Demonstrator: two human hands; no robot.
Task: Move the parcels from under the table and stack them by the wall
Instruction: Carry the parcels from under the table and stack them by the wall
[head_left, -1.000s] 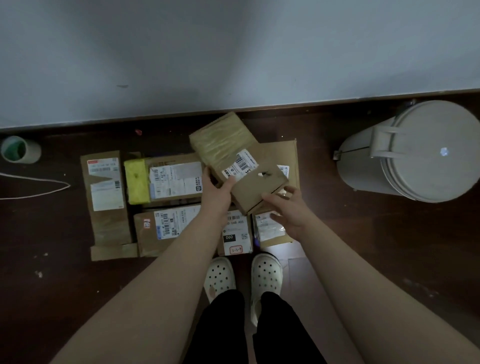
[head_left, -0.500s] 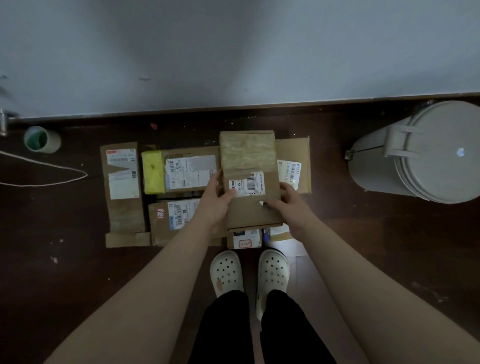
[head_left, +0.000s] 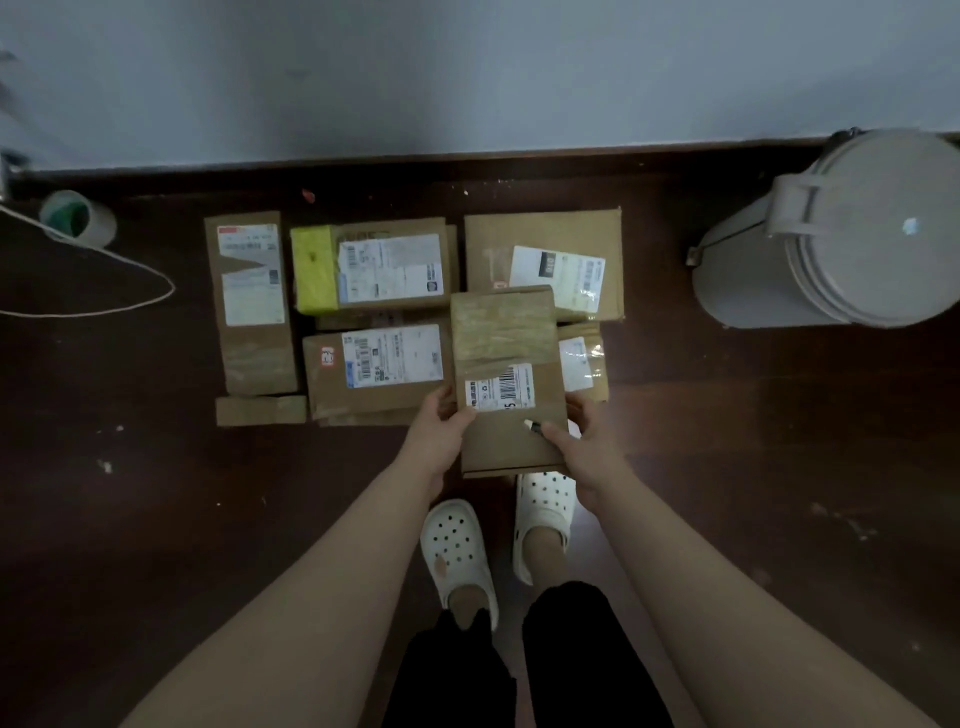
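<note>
Grips a taped parcel at its near edges with curled left hand and right hand, above other parcels by the far wall; likely next, lowering it flat on top.

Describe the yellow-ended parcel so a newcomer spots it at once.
Start at the pale wall; cardboard parcels lie on the dark floor below it. In the row nearest the wall, take the middle parcel, between a tall narrow one and a wider one. Only it has a bright yellow left end.
</note>
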